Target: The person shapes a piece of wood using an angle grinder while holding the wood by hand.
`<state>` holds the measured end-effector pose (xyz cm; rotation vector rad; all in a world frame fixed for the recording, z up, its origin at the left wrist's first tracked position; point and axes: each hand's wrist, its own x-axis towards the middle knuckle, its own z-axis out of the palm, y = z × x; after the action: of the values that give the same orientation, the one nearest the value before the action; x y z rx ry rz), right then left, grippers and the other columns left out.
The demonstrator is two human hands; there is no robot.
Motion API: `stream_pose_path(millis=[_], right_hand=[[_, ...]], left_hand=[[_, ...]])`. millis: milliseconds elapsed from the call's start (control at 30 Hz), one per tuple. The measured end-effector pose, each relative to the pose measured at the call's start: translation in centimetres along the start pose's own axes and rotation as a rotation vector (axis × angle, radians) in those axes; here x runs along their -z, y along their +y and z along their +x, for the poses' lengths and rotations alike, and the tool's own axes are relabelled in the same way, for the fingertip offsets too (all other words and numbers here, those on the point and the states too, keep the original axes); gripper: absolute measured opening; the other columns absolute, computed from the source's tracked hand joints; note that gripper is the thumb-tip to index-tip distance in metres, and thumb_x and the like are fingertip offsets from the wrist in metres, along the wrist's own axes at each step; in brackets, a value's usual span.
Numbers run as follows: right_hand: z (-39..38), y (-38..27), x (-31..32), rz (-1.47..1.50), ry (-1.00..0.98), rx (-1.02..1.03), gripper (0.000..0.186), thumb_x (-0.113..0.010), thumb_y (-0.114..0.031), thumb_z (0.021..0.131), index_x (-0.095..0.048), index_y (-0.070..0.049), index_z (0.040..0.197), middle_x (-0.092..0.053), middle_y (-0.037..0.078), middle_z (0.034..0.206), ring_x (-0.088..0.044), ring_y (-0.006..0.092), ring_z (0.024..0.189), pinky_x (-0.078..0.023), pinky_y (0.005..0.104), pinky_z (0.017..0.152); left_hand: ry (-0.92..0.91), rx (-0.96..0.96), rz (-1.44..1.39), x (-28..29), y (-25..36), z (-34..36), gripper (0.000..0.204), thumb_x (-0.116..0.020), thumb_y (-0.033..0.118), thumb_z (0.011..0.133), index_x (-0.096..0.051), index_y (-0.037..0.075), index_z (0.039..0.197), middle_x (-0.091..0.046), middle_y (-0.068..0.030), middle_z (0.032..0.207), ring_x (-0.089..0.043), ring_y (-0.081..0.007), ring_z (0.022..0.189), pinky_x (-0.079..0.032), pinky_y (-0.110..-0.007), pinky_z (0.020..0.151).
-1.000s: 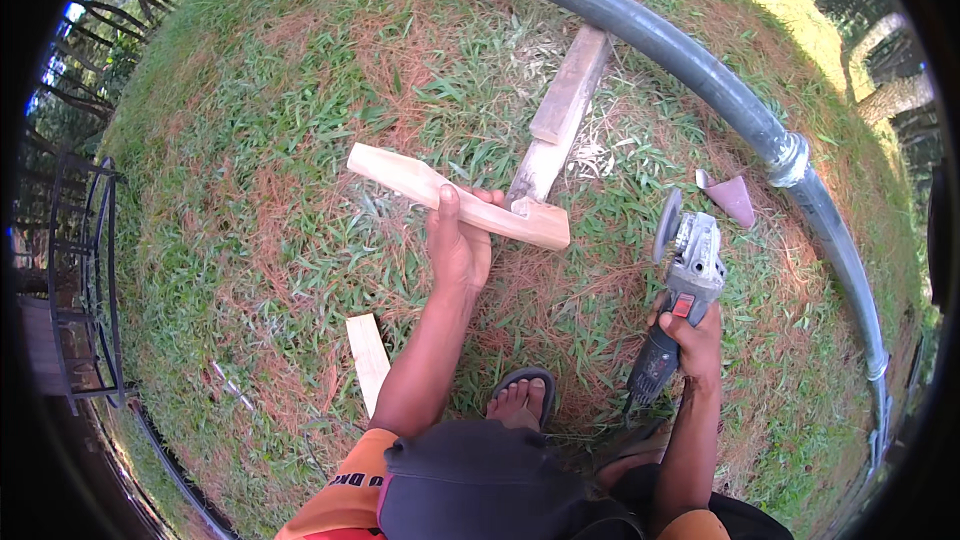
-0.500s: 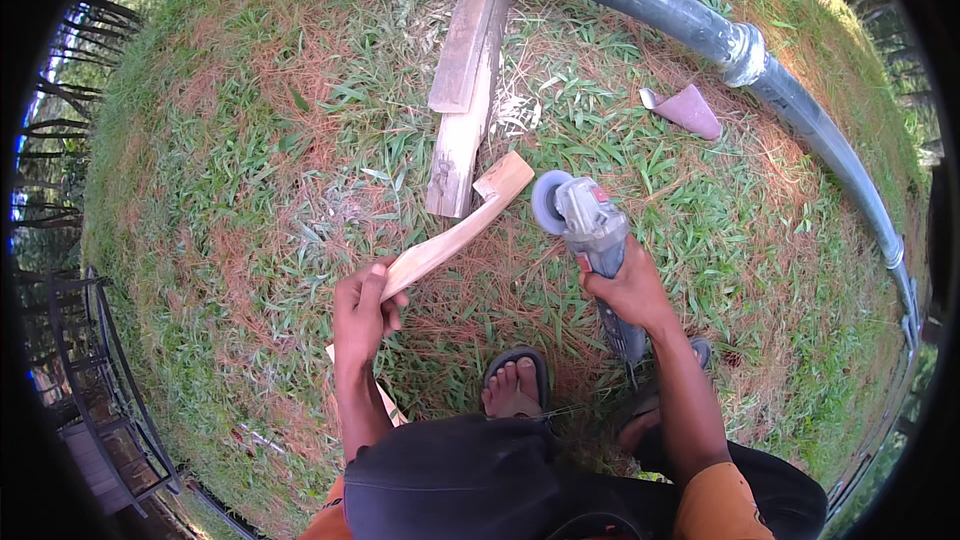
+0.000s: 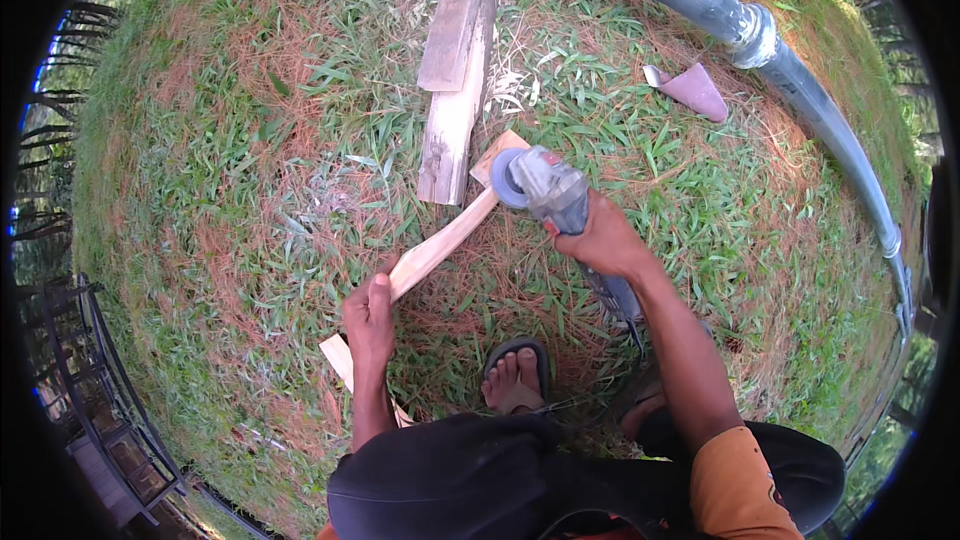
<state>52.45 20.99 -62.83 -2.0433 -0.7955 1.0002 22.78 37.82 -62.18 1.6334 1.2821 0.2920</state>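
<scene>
My left hand [image 3: 370,318] is closed round the lower end of a pale, curved piece of wood [image 3: 440,246]. The piece slants up to the right and ends in a wider, notched head. In my right hand [image 3: 605,240] is an angle grinder [image 3: 557,192], gripped by its body. Its round disc [image 3: 509,178] overlaps the wood just below the head; I cannot tell whether it touches or is spinning. Part of the head is hidden behind the disc.
Stacked boards [image 3: 457,40] lie on the grass just beyond the wood. A long grey pipe [image 3: 690,5] curves along the far and right side. A piece of purplish sandpaper [image 3: 695,92] lies between. Another pale wood strip [image 3: 342,360] is beside my left forearm. My sandalled foot [image 3: 513,380] stands close.
My right hand has brought the grinder left and up, so its disc now overlaps the wood. The wood has shifted slightly left and up in view. My left thumb now lies along it.
</scene>
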Motion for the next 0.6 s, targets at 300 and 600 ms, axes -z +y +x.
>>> stream_pose_path(millis=[300, 600], right_hand=[[-2.0, -2.8, -0.8, -0.052, -0.130, -0.015, 0.060, -0.081, -0.023, 0.075, -0.060, 0.005, 0.123, -0.072, 0.027, 0.103, -0.072, 0.0402, 0.096, -0.055, 0.0436, 0.090], [-3.1, -3.2, -1.9, 0.060, -0.143, -0.049, 0.064, -0.082, -0.024, 0.075, -0.058, 0.004, 0.127, -0.072, 0.023, 0.111, -0.071, 0.0312, 0.103, -0.054, 0.0407, 0.095]], left_hand=[[0.044, -0.027, 0.056, 0.0, 4.0, -0.5, 0.046, -0.052, 0.035, 0.106, -0.072, -0.002, 0.125, -0.054, 0.0021, 0.078, -0.040, -0.0073, 0.069, -0.030, -0.027, 0.062], [-0.026, -0.059, 0.026, 0.9, 3.8, 0.4, 0.045, -0.058, 0.032, 0.103, -0.070, -0.005, 0.125, -0.076, -0.0181, 0.110, -0.068, -0.0225, 0.104, -0.050, -0.037, 0.098]])
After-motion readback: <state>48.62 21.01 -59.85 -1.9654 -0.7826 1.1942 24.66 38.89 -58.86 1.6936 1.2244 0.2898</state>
